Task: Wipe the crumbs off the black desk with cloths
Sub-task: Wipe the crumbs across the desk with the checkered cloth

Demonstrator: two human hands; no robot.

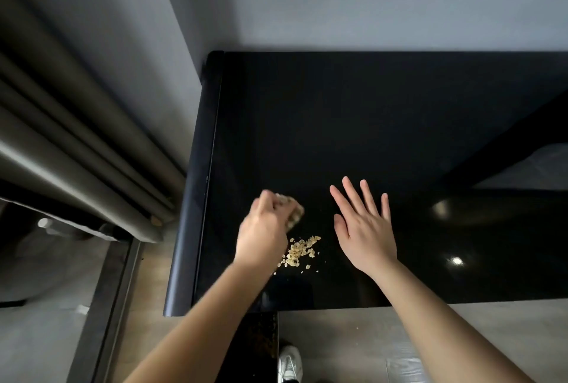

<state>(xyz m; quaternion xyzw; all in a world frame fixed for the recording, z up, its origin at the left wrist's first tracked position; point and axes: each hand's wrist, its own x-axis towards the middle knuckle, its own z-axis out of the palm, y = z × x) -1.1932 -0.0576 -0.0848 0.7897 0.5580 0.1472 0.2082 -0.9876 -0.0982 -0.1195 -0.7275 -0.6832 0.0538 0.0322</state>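
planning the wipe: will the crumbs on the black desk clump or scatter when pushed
The crumbs look like thin loose flakes, so probably light and apt to scatter. The glossy desk likely lets them slide easily; strays already lie around the pile.

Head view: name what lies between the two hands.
In the head view, crumbs on the black desk, close by the left hand, which grips a blurred pale wad; then bare desk up to the right hand.
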